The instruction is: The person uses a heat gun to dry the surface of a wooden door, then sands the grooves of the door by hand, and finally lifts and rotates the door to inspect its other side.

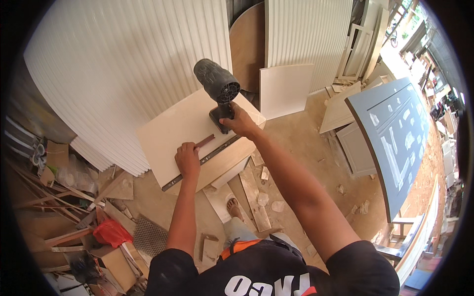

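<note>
My right hand (241,122) is wrapped round the handle of a black cordless power tool (216,81), shaped like a drill. Its vented round end faces up toward me, and its base is just above a white panel (170,121). Whether it touches the panel I cannot tell. My left hand (187,159) rests on the same panel, fingers closed on a short brown wooden strip (205,141) that lies nearly flat. Along the panel's near edge runs a dark metal drawer slide (217,154). Below that edge shows the pale wooden side (227,165) of the piece.
Tall ribbed white panels (133,64) lean behind the work. A blue-grey door (395,143) with pale patches stands at the right. Wood scraps (74,197) and a red bag (112,232) lie at the left. Loose boards (254,200) lie near my foot (234,208).
</note>
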Available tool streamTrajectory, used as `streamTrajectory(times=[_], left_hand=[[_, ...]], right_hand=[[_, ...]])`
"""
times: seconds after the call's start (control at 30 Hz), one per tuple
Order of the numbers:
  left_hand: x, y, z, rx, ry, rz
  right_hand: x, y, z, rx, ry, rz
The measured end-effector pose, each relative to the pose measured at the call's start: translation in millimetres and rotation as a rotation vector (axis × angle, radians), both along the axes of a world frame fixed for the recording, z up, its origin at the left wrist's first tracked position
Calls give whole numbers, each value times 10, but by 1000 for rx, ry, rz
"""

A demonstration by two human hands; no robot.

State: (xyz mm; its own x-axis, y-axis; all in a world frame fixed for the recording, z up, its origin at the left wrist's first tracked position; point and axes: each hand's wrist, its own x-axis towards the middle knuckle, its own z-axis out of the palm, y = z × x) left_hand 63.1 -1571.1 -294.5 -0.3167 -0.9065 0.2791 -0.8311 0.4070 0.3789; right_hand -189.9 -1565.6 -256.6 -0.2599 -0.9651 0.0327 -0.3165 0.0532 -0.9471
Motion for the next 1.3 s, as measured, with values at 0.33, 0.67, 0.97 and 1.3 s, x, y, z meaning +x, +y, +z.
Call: streamTrajectory(times=[0.33,0.67,0.97,1.3], left_hand=[[-69,83,-22,-52,131,2],[1,138,-125,-54,140,-17],[-13,169,-55,-105,156,-37],[-203,440,-109,-48,156,118]], right_hand=[[15,-39,171,22,29,-61],[333,-173,133,25,85,-268],[41,481,193,-114,90,-228],[-654,4491,-1204,494,172,-388]])
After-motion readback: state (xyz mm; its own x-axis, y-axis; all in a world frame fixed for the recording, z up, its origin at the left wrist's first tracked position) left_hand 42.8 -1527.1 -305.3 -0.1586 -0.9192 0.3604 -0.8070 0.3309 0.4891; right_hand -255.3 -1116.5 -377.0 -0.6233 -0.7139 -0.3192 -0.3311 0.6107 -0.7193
